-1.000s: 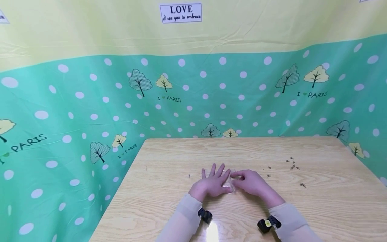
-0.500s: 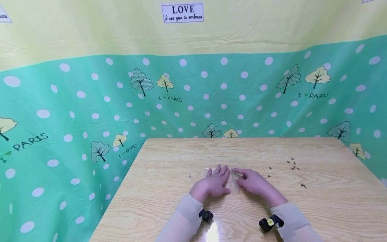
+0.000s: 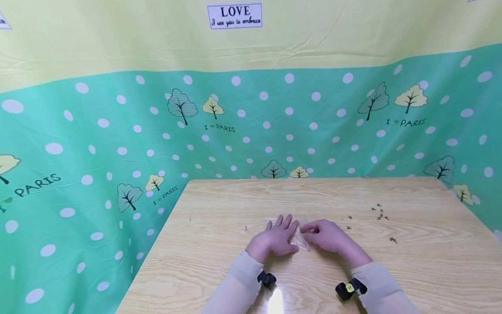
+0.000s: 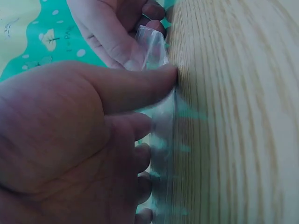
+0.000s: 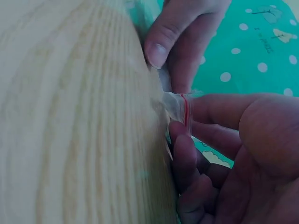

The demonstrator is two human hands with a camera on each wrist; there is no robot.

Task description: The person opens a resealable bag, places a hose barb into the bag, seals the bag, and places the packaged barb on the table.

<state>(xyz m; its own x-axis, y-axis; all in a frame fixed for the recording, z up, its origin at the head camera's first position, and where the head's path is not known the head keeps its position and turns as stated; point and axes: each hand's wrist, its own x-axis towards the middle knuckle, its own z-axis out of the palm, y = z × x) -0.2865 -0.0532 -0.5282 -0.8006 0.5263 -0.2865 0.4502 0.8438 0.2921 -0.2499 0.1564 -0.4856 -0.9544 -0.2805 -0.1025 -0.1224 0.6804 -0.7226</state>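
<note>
A clear plastic zip bag (image 3: 300,242) lies on the wooden table (image 3: 219,274) between the two hands. Fingers spread, my left hand (image 3: 274,241) presses the bag down flat; in the left wrist view its thumb touches the tabletop along the edge of the clear plastic (image 4: 162,126). My right hand (image 3: 328,236) pinches the bag's right end, which is raised off the table. The right wrist view shows a red zip line (image 5: 185,112) right by the right thumb and fingers. Much of the bag is hidden under the left hand.
Several small dark pieces (image 3: 380,216) are scattered on the right of the table, one cluster (image 3: 393,240) nearer. A tiny bit (image 3: 245,228) lies left of the left hand. A dotted green and yellow curtain (image 3: 251,109) hangs behind the table.
The left hand has shifted slightly to the right and its fingers have drawn closer together. The bag's right end stood straighter half a second ago; the right fingers now bend in at it.
</note>
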